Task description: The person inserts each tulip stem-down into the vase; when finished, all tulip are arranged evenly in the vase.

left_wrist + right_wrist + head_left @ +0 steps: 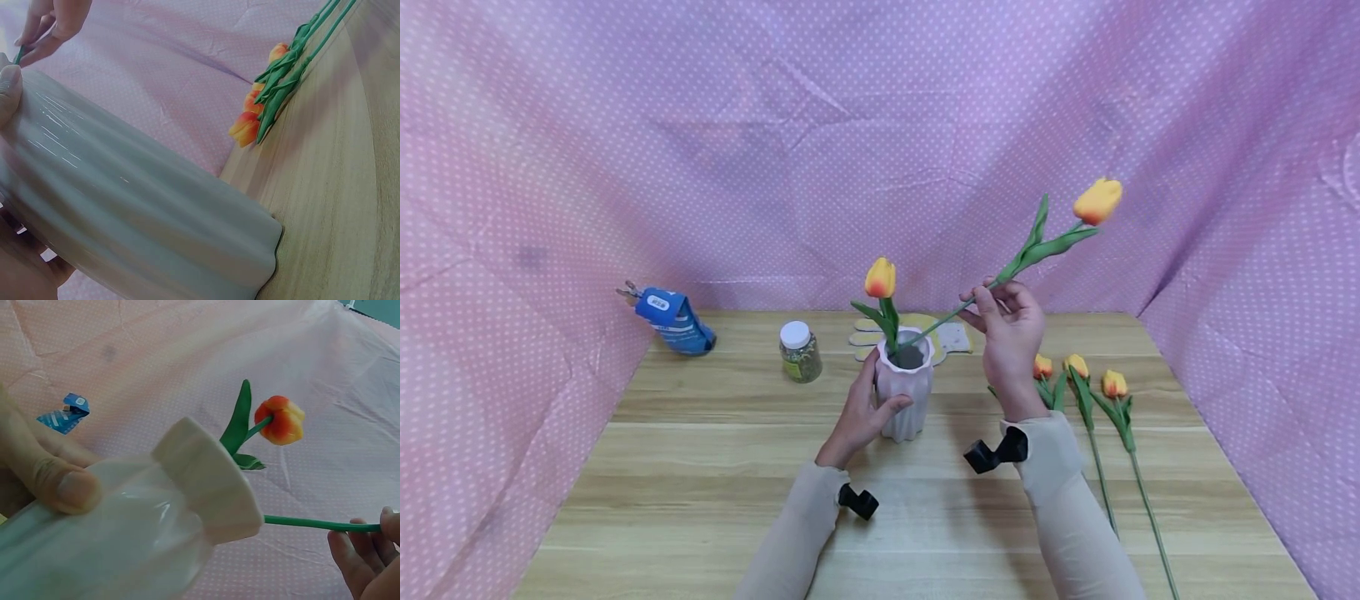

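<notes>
The left hand (853,417) curls its fingers round the vase (906,404), probably to steady it on the worktop (685,483); the right hand's (1013,342) fingers pinch a tulip (1051,247) below its leaves, stem running into the vase's mouth. Only the head view shows that bloom; the right wrist view omits the loose tulips (1115,383) right of the vase.

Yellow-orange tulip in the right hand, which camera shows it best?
Head view, showing the yellow-orange tulip from bloom to fluted pale vase. Right wrist view catches only its green stem; left wrist view, just a bit by the right hand.
</notes>
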Demonstrator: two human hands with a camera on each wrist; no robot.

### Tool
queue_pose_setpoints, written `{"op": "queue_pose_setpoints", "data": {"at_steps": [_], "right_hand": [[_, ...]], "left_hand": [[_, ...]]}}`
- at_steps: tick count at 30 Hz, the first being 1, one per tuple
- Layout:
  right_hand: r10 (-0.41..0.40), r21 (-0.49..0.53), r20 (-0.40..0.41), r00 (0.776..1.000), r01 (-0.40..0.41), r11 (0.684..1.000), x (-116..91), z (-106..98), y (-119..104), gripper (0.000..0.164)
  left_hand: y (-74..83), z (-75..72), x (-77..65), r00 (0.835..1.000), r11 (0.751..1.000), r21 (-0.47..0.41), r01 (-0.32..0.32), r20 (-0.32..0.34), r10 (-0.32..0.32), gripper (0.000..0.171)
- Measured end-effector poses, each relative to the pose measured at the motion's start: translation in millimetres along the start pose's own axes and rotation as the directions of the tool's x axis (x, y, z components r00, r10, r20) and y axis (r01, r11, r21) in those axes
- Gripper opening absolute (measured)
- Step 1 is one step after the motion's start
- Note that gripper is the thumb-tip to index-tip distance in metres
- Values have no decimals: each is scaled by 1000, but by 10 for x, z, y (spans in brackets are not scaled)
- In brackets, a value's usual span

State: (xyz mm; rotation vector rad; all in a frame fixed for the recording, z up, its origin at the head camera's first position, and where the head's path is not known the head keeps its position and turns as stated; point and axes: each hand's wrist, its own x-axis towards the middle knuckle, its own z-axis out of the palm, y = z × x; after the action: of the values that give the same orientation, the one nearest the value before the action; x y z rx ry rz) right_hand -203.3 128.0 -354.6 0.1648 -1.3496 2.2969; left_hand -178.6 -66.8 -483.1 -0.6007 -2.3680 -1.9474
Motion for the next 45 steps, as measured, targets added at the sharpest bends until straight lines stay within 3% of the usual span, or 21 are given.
{"op": "queue_pose_setpoints", "data": {"at_steps": [6, 19, 27, 32, 36, 39, 45], "right_hand": [[74, -62, 29, 997, -72, 995, 19, 41, 65, 9], [109, -114, 140, 984, -94, 989, 29, 83, 152, 11], [132, -212, 180, 975, -92, 973, 13, 126, 217, 13], [189, -371, 221, 957, -97, 924, -11, 122, 265, 11], [253, -530, 235, 939, -95, 843, -22, 92, 293, 20], [299, -593, 268, 916, -88, 801, -27, 75, 311, 23], [360, -622, 327, 874, -88, 778, -38, 41, 323, 26]], "left_hand": [[-3, 4, 6, 1000, 1000, 7, 1, 0, -1, 96], [31, 1, 5, 1000, 1000, -11, 1, 1, -1, 91], [9, -4, 1, 1000, 1000, -6, 0, 4, 0, 92], [5, -5, 10, 1000, 1000, -6, 11, 4, -11, 92], [12, -5, 15, 1000, 1000, -10, 10, 8, -10, 91], [18, -8, 13, 1000, 1000, -10, 13, 7, -13, 91], [15, -14, 6, 1000, 1000, -11, 11, 6, -11, 89]]}}
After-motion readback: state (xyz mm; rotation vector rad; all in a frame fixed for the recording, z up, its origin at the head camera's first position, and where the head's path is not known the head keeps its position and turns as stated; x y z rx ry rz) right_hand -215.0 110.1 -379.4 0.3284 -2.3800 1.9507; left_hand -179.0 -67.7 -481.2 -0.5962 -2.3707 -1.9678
